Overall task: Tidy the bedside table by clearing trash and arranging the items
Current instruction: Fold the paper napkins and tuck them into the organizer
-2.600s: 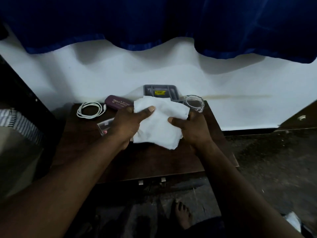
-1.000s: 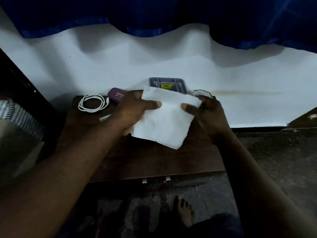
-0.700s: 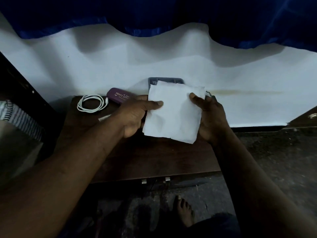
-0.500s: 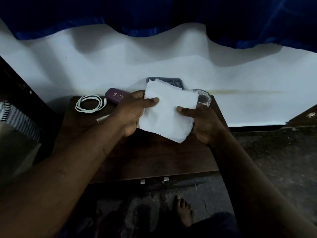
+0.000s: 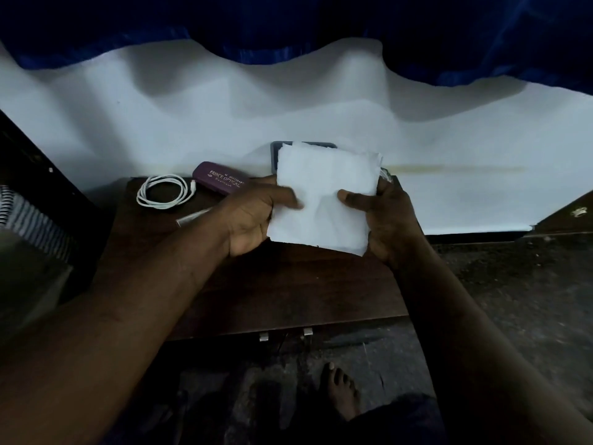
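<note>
Foot (image 5: 340, 390): bare, on the floor below the desk's front edge.
Desk (image 5: 288, 290): dark wood, standing against a white wall.
Left hand (image 5: 253, 213): fingers closed on the left edge of the white tissue (image 5: 324, 200), thumb on top.
Right hand (image 5: 385, 216): fingers pinching the tissue's right edge.
Tissue: held flat above the desk.
Cable (image 5: 162, 191): white, coiled, at the back left.
Glasses case (image 5: 219, 178): purple, just right of the cable.
Tray (image 5: 276, 152): grey, mostly hidden behind the tissue.
</note>
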